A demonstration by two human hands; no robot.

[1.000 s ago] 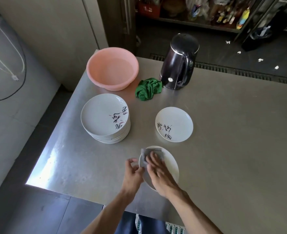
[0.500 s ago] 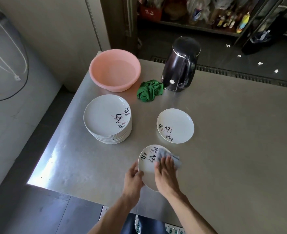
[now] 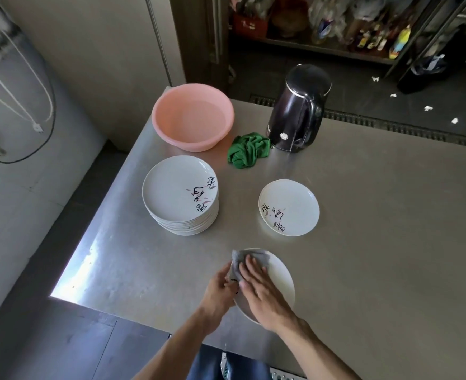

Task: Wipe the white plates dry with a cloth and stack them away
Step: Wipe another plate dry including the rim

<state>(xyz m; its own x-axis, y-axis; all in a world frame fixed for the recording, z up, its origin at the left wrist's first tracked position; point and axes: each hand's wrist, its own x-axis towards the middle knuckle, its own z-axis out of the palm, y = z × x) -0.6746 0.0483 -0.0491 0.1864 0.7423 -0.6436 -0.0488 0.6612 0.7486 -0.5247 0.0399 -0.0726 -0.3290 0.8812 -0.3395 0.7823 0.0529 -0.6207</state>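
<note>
Near my edge of the smooth grey metal desk [image 3: 391,242] lies one round white plate [image 3: 281,281]. My right hand [image 3: 262,293] lies flat on a soft grey cloth [image 3: 249,257], fingers straight, pressing it onto the plate's far left part. My left hand [image 3: 220,287] curls round the plate's left rim and holds it. Farther off are one tall stack of plates [image 3: 177,187] and, to its right, one single plate [image 3: 289,207], both with dark painted marks. Behind them sit one round pink bowl [image 3: 193,116], one crumpled green cloth [image 3: 248,150] and one shiny black kettle [image 3: 297,111].
</note>
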